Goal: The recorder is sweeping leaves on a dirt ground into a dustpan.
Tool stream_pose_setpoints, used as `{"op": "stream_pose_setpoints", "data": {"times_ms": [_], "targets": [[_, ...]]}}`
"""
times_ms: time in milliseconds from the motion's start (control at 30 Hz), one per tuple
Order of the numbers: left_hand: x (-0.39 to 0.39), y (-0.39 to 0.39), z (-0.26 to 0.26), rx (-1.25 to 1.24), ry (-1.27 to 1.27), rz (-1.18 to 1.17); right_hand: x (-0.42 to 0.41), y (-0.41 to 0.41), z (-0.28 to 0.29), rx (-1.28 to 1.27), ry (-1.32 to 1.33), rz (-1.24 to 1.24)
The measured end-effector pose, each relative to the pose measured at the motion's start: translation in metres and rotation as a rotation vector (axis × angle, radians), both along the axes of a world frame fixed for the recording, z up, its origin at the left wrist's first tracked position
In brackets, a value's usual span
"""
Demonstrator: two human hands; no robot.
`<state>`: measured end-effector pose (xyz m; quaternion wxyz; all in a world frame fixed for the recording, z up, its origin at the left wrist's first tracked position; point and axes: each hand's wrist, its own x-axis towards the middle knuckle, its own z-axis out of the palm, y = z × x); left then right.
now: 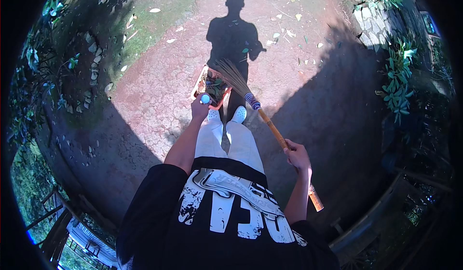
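My left hand (201,106) is closed around the pale blue-tipped handle (205,98) of an orange-rimmed dustpan (225,98). Dark leaves and other debris (214,86) lie inside the pan, in front of my white clogs. Around the bamboo handle (272,127) of a stick broom, the fingers of my right hand (297,155) are wrapped. The broom slants up to the left, and its bristles (231,75) reach over the pan's right side; whether they touch it I cannot tell. Striped binding (252,101) joins bristles and handle.
Fallen leaves (154,10) are scattered over bare, cracked earth (144,78) and a mossy patch. Stones (94,65) edge a planted bed at left. On the right are a stone-faced block (374,25) and leafy plants (398,85). My shadow falls ahead.
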<state>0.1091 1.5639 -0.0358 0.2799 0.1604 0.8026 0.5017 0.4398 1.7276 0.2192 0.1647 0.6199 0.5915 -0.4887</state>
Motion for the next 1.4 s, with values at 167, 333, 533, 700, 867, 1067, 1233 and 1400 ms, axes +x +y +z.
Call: {"op": "stream_pose_setpoints", "data": {"times_ms": [167,333,533,700,867,1067,1233,1400], "targets": [[0.012,0.019,0.012,-0.033,-0.008,-0.046,-0.015,0.043,-0.021,0.210,-0.108,-0.010],[0.031,0.026,0.016,-0.099,0.060,-0.050,-0.067,0.123,-0.061,0.415,-0.186,0.185],[0.066,0.045,0.026,-0.099,0.063,-0.002,-0.079,0.176,-0.113,0.435,-0.215,0.292],[0.093,0.041,0.025,-0.100,-0.019,0.067,-0.008,0.139,-0.112,0.259,-0.115,0.380],[0.113,0.051,0.038,-0.213,-0.017,0.145,0.058,0.143,-0.086,0.170,0.026,0.123],[0.134,0.052,0.013,-0.168,0.072,0.183,0.015,0.171,-0.084,0.430,-0.079,0.353],[0.147,0.048,0.010,-0.287,0.122,0.210,0.002,0.161,-0.109,0.365,-0.123,0.492],[0.137,0.048,0.022,-0.303,0.038,0.172,0.035,0.124,-0.089,0.188,-0.153,0.562]]}}
